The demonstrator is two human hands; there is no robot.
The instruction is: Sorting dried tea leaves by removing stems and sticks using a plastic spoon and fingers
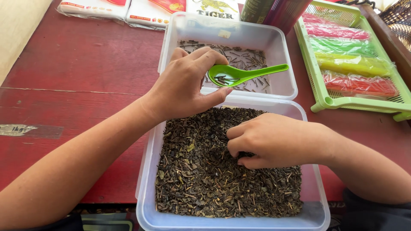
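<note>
A: Tea [201, 179] fills the near tub [147, 179], a clear plastic box at the table's front edge, with dark dried leaves and pale stems across its whole floor.

B: And your hands?

A: Your right hand [274, 141] rests on the leaves at the tub's right side, fingers curled close together and tips pressed into the tea; whether they pinch anything, you cannot tell.

B: The left?

A: Your left hand [188, 83] hovers over the seam between the two tubs, fingers drawn narrow above a green spoon [239, 75]. Thumb and fingertips sit at the spoon's bowl, which holds a few thin stems.

B: Where does the spoon lie?

A: Over the far tub [278, 47], handle pointing right. That tub holds only a thin scatter of stems.

B: Around them?

A: Both tubs touch end to end on a red table [77, 72]. A green tray [319, 81] of coloured packets stands just beside the far tub on the right. White packets [141, 10] lie at the table's far edge.
</note>
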